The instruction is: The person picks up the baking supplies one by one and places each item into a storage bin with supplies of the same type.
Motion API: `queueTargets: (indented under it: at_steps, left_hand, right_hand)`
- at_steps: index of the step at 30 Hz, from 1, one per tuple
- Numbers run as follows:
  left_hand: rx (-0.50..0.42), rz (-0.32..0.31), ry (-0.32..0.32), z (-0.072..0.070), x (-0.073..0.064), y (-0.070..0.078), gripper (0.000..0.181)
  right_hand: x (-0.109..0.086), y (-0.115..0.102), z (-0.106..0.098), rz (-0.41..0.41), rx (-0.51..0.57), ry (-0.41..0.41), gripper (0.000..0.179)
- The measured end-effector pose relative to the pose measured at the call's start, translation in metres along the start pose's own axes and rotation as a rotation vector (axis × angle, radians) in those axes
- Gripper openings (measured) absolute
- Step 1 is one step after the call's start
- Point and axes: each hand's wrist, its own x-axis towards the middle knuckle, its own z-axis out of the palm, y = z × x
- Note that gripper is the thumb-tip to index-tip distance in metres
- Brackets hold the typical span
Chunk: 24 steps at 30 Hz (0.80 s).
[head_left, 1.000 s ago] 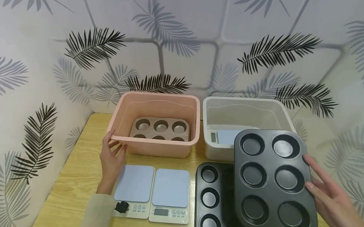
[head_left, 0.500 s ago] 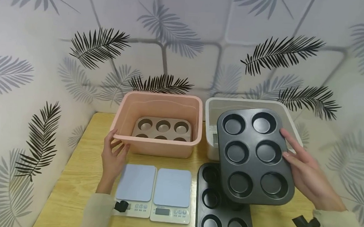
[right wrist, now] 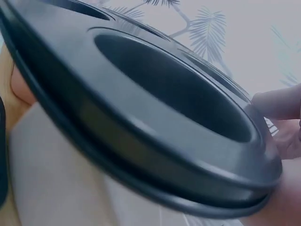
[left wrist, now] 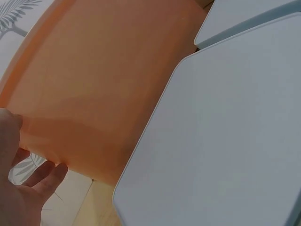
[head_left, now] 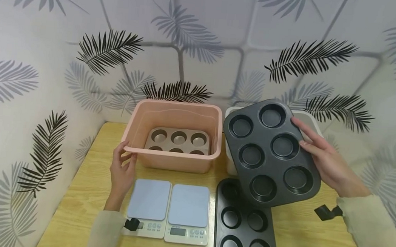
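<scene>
One muffin tin (head_left: 271, 165) in right hand (head_left: 329, 164)

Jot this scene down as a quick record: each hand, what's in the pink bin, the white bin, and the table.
Left hand: grips the pink bin at its near left rim
Right hand: holds a dark muffin pan, tilted, by its edge
In pink bin: brown muffin pan
White bin: mostly hidden by the held pan
Table: two scales, another dark pan
</scene>
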Motion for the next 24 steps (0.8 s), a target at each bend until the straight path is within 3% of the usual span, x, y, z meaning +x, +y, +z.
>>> queueTargets:
  at_steps: [6, 10, 12, 16, 24]
  left_hand:
    - [-0.002, -0.012, -0.008, 0.001, -0.001, 0.007, 0.053]
    - [-0.009, -0.016, 0.002, 0.001, -0.005, 0.021, 0.051]
    - [-0.014, -0.016, 0.010, 0.001, -0.006, 0.024, 0.051]
    - [-0.015, -0.017, 0.016, 0.001, -0.005, 0.016, 0.052]
    - [-0.041, 0.001, -0.006, -0.001, -0.001, 0.001, 0.053]
  right_hand:
    - [0.030, -0.021, 0.001, 0.099, -0.147, 0.048, 0.060]
    - [0.053, -0.027, 0.011, 0.204, -0.274, 0.118, 0.057]
    - [0.067, -0.029, 0.017, 0.235, -0.315, 0.109, 0.056]
    - [0.092, -0.030, 0.029, 0.267, -0.357, 0.065, 0.056]
    - [0.141, -0.025, 0.043, 0.277, -0.319, 0.023, 0.054]
